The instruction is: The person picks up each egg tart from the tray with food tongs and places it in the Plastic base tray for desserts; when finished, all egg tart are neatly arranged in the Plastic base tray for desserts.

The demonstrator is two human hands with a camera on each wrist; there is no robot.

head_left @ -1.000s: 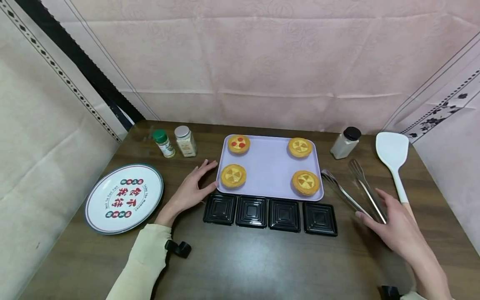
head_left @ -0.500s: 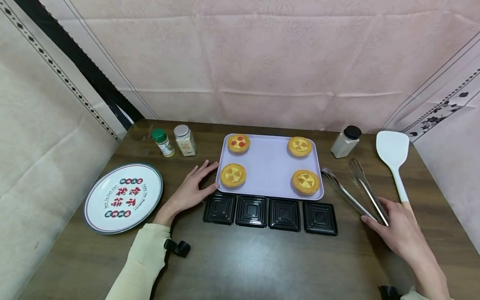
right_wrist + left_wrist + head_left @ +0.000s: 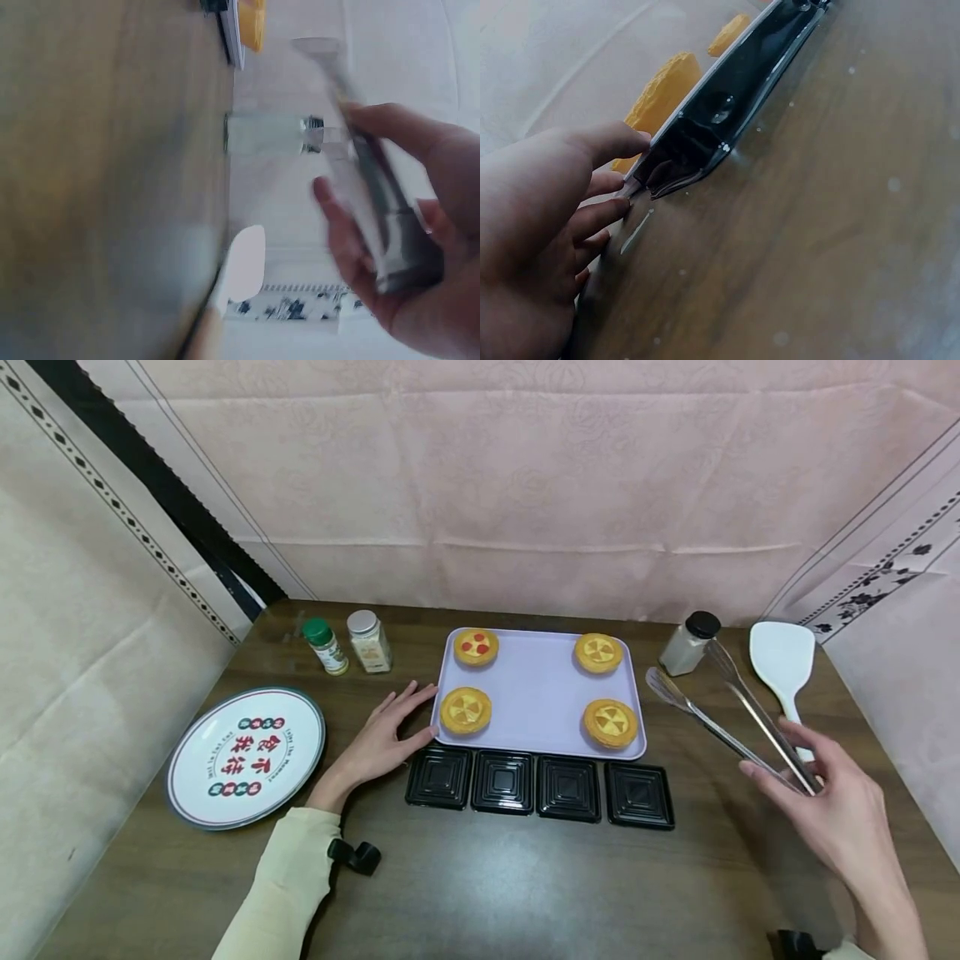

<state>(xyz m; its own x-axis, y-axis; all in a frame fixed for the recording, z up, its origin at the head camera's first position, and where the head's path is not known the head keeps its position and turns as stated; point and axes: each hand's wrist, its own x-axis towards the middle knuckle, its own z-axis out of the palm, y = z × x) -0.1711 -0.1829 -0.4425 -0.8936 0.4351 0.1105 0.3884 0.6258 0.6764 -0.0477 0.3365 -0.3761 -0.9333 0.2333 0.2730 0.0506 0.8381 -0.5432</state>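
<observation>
Metal tongs (image 3: 738,710) are held by my right hand (image 3: 836,797), thumb on one arm and fingers on the other, their two ends spread apart. In the right wrist view the tongs (image 3: 382,187) appear raised off the table and blurred. My left hand (image 3: 386,735) rests with fingers extended at the left edge of a pale purple tray (image 3: 536,693). On that tray sit a tart with red spots (image 3: 476,647) and several plain yellow tarts, including one (image 3: 466,710) nearest the left hand. The left wrist view shows the left fingertips (image 3: 639,139) right at the tray's rim.
Several black square dishes (image 3: 504,782) line the tray's front edge. A white plate (image 3: 247,756) lies at left. A green-capped jar (image 3: 326,646) and a white-capped jar (image 3: 369,642) stand behind it. At right are a black-capped jar (image 3: 688,645) and a white spatula (image 3: 782,660).
My right hand has lifted the tongs from the table and shifted slightly right and away from me. The left hand stays at the tray's edge.
</observation>
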